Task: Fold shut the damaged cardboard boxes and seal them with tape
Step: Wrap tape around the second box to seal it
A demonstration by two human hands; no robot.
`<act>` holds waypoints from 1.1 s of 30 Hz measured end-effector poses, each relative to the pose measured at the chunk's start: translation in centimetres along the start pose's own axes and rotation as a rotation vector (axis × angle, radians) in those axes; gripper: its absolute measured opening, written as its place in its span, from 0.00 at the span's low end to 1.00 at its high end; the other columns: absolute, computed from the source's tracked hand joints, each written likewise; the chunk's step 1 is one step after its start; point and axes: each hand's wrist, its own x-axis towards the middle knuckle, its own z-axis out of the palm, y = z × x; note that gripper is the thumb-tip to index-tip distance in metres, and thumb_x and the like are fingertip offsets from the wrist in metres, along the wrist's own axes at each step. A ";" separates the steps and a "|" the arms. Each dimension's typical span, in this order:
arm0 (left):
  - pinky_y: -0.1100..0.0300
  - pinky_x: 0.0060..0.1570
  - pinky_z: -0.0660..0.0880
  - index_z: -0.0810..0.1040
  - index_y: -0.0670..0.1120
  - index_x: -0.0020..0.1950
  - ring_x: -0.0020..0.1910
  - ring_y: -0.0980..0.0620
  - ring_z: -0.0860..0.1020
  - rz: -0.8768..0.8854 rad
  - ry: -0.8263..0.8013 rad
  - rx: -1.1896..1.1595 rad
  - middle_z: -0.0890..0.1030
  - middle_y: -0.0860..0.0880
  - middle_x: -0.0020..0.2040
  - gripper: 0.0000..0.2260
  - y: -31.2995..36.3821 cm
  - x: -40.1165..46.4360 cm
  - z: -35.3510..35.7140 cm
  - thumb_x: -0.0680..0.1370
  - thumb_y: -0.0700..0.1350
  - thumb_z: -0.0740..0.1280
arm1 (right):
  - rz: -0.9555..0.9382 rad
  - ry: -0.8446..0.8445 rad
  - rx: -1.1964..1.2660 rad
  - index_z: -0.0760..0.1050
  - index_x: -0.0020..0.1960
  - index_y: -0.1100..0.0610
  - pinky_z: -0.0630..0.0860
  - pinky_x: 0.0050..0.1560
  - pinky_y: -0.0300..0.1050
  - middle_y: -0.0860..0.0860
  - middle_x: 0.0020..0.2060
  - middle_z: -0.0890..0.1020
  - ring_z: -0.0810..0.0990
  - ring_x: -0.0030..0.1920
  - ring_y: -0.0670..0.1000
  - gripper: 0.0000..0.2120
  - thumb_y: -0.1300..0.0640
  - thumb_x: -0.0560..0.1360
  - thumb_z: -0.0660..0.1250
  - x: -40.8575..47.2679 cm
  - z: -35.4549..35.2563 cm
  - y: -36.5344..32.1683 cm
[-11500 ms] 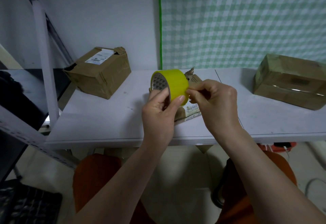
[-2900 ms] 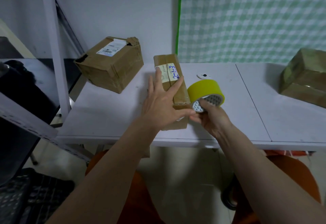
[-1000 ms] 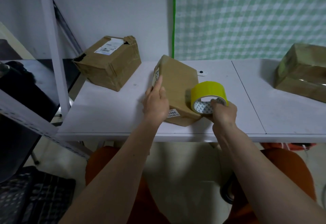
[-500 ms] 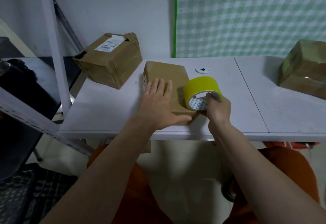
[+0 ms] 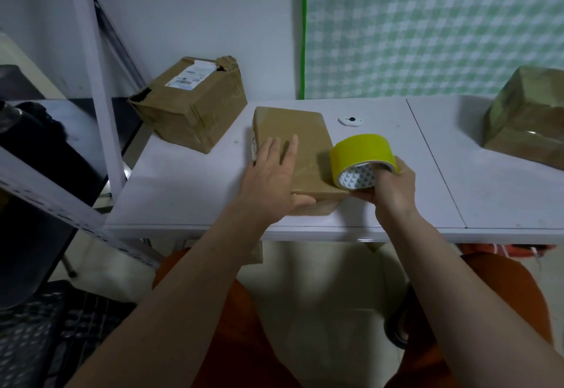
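Observation:
A flat brown cardboard box [image 5: 300, 134] lies on the white table [image 5: 189, 192] in front of me, its plain broad face up. My left hand [image 5: 271, 180] presses flat on its top, fingers straight and thumb at the near edge. My right hand [image 5: 389, 186] grips a yellow tape roll [image 5: 361, 152] at the box's near right corner, fingers through the core. The roll stands on its edge against the box.
A torn box with a shipping label [image 5: 190, 103] sits at the back left. A taped box [image 5: 528, 119] stands at the far right. A small white disc [image 5: 351, 120] lies behind the roll. A metal rack post [image 5: 91, 67] rises at left. An orange seat [image 5: 238, 311] is below.
The box was turned over from its labelled face to its plain face and laid flat. My left hand went from its side to pressing on top. The roll stayed at the near right corner.

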 end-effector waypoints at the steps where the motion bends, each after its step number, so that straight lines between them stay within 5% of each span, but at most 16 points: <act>1: 0.49 0.75 0.52 0.38 0.48 0.78 0.78 0.45 0.47 0.008 0.013 0.009 0.50 0.43 0.79 0.51 -0.1 0.0 0.2 0.70 0.69 0.65 | -0.027 -0.016 -0.026 0.75 0.45 0.53 0.79 0.27 0.46 0.56 0.42 0.80 0.81 0.42 0.56 0.13 0.68 0.77 0.57 0.0 0.0 -0.2; 6: 0.51 0.75 0.49 0.39 0.43 0.78 0.77 0.47 0.51 0.012 0.021 0.035 0.53 0.44 0.78 0.51 -0.6 -0.5 1.3 0.70 0.70 0.63 | -0.023 -0.095 -0.049 0.75 0.48 0.53 0.81 0.33 0.54 0.58 0.45 0.80 0.81 0.42 0.58 0.12 0.67 0.77 0.58 0.8 -0.9 -1.2; 17: 0.51 0.75 0.45 0.36 0.41 0.77 0.77 0.44 0.51 -0.029 -0.046 -0.046 0.52 0.41 0.78 0.58 0.6 0.4 1.4 0.67 0.68 0.69 | 0.335 -0.053 0.235 0.71 0.48 0.57 0.76 0.33 0.46 0.56 0.44 0.78 0.80 0.40 0.52 0.04 0.58 0.78 0.65 2.4 -0.7 0.9; 22: 0.51 0.76 0.45 0.37 0.40 0.77 0.77 0.42 0.49 -0.044 0.017 -0.003 0.51 0.40 0.78 0.54 1.1 0.4 2.5 0.69 0.69 0.64 | 0.295 -0.015 0.189 0.69 0.47 0.59 0.80 0.35 0.54 0.58 0.44 0.77 0.79 0.42 0.56 0.05 0.58 0.80 0.61 3.2 -1.6 0.3; 27: 0.52 0.75 0.45 0.39 0.40 0.77 0.78 0.43 0.48 -0.026 0.057 -0.014 0.50 0.41 0.78 0.51 0.8 0.0 3.1 0.71 0.68 0.63 | 0.415 -0.003 0.255 0.66 0.61 0.62 0.79 0.25 0.58 0.64 0.55 0.75 0.79 0.44 0.61 0.13 0.58 0.80 0.61 3.6 -2.5 1.8; 33: 0.51 0.76 0.46 0.40 0.40 0.78 0.78 0.44 0.45 -0.023 0.026 -0.103 0.48 0.41 0.79 0.48 0.6 0.0 3.3 0.73 0.65 0.64 | 0.452 -0.043 0.234 0.64 0.67 0.64 0.80 0.28 0.58 0.64 0.58 0.75 0.79 0.45 0.61 0.19 0.58 0.79 0.62 4.0 -2.9 2.6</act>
